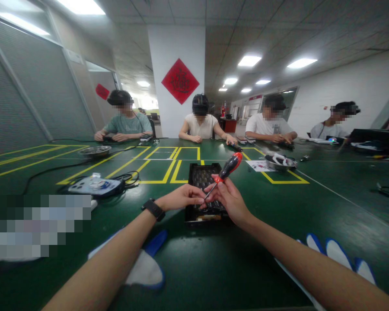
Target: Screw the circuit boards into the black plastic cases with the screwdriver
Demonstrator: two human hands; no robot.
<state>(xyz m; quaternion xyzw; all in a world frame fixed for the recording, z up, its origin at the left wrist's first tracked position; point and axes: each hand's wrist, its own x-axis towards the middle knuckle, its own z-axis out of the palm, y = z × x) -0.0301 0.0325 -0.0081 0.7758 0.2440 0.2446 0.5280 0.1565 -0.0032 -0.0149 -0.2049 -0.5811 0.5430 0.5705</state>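
A screwdriver [229,167] with a red and black handle is tilted, its handle up to the right and its thin shaft down to the left. My right hand [233,201] is closed around it where handle and shaft meet. The fingers of my left hand [183,197] pinch the lower end of the shaft; the tip itself is hidden by them. Just beneath both hands lies an open black case [203,169] with a patterned, pocketed inside. A light brown piece [210,218] shows in its near part. My hands cover much of the case.
White and blue gloves [145,268] lie under my left forearm, and more [339,252] by my right. A light blue device with cables [97,185] is at left. Metal bowls [95,151] [280,162] stand farther off. Several people sit across the green table [246,259].
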